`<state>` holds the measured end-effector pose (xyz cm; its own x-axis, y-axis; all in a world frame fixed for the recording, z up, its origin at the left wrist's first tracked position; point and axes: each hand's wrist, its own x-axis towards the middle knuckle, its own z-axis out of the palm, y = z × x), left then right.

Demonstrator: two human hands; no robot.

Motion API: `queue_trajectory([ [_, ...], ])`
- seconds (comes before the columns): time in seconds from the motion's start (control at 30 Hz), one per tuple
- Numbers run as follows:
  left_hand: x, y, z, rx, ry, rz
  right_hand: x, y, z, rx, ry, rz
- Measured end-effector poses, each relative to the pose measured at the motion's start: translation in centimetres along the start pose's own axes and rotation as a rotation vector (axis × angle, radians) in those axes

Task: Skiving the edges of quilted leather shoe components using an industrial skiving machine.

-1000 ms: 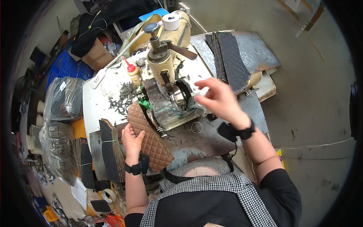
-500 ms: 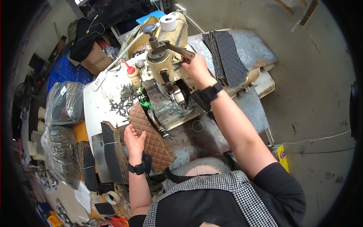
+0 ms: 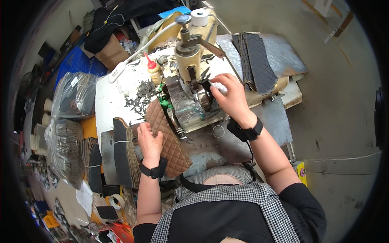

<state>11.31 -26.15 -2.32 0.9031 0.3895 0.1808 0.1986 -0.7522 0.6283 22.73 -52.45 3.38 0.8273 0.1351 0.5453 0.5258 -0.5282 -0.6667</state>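
Observation:
A brown quilted piece [image 3: 168,143] lies at the left side of a bench machine [image 3: 187,62], which has a metal post, a side lever [image 3: 211,47] and a metal wheel [image 3: 201,99]. Over the left edge of the quilted piece is my left hand [image 3: 150,142], open with slightly bent fingers. I cannot tell how firmly it touches the piece. My right hand [image 3: 233,99] hovers at the right of the wheel, thumb and fingers apart, with nothing visible in its grip. Part of the machine's right side is hidden behind that hand.
Dark scraps [image 3: 142,95] and a red-capped glue bottle [image 3: 152,69] are on the white tabletop. Dark quilted pieces [image 3: 259,60] lie at the back right. Tied dark stacks [image 3: 123,150] stand left of my left hand, beyond them a plastic-wrapped bundle [image 3: 67,150].
My right hand has let go of the machine's lever and come down beside the wheel. My left hand stays by the brown quilted piece. The whole view has shifted slightly.

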Motion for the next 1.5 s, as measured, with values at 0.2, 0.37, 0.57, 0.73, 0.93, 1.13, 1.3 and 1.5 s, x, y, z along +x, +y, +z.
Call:
queue_trajectory([
  [0.2, 0.3, -2.0, 0.2, -0.202, -0.018, 0.001, -2.7, -2.3, -1.0, 0.087, -0.067, -0.045],
  [0.37, 0.3, 0.2, -3.0, -0.599, -0.152, 0.05, -4.1, -3.2, -3.1, 0.059, -0.178, -0.085],
  [0.57, -3.1, 5.8, -3.0, -0.916, -0.304, 0.065, -5.5, -4.4, -0.9, -0.02, -0.195, -0.513],
  [0.73, -3.2, 5.6, -2.9, -0.882, -0.383, -0.012, -5.8, -4.3, -0.1, 0.006, -0.193, -0.499],
  [0.93, -2.8, 4.0, -4.5, -1.35, -0.372, -0.305, -8.2, -4.7, 1.5, 0.208, -0.455, -0.337],
  [1.13, -1.8, 0.6, -5.0, -1.441, -0.441, -0.451, -9.6, -4.9, 3.8, 0.262, -0.728, -0.433],
  [1.3, -1.4, 2.5, -7.8, -1.688, -0.516, -0.34, -10.7, -5.1, 5.6, 0.19, -0.804, -0.626],
  [1.5, -1.3, 3.1, -9.0, -1.68, -0.499, -0.253, -11.9, -4.5, 7.3, 0.083, -0.878, -0.603],
])
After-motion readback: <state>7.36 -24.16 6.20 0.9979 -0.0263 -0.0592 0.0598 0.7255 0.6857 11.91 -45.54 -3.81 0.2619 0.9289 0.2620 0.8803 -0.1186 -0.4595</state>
